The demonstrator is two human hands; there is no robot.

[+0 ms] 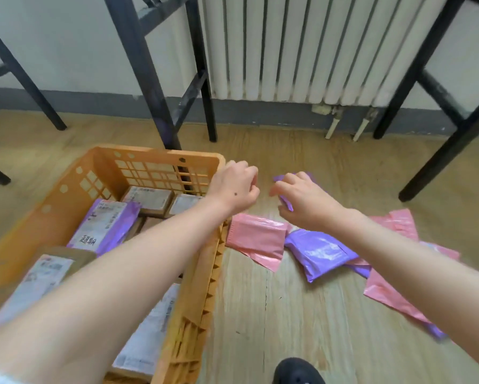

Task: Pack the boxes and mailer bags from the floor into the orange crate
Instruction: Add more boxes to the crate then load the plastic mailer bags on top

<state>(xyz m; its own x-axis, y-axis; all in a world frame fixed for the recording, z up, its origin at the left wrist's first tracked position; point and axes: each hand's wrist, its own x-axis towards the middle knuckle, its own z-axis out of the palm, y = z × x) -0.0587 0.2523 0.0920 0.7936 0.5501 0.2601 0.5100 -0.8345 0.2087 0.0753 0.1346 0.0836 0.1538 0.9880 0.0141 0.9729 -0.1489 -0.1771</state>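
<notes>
The orange crate (pixel 196 286) stands on the floor at the left and holds several cardboard boxes (pixel 48 273) and a purple mailer bag (pixel 105 227). On the floor to its right lie a pink mailer (pixel 256 239), a purple mailer (pixel 318 253) and another pink mailer (pixel 399 297). My left hand (pixel 235 187) hovers past the crate's far right corner, fingers curled loosely, holding nothing. My right hand (pixel 305 198) rests on a small purple mailer (pixel 285 180) farther back; its fingers are spread over the bag, and no closed grip shows.
Black metal table legs (pixel 160 115) stand behind the crate, with more at the far right (pixel 443 145). A white radiator (pixel 302 48) hangs on the back wall with pipes below. My dark shoe (pixel 296 372) shows at the bottom. The floor is light wood.
</notes>
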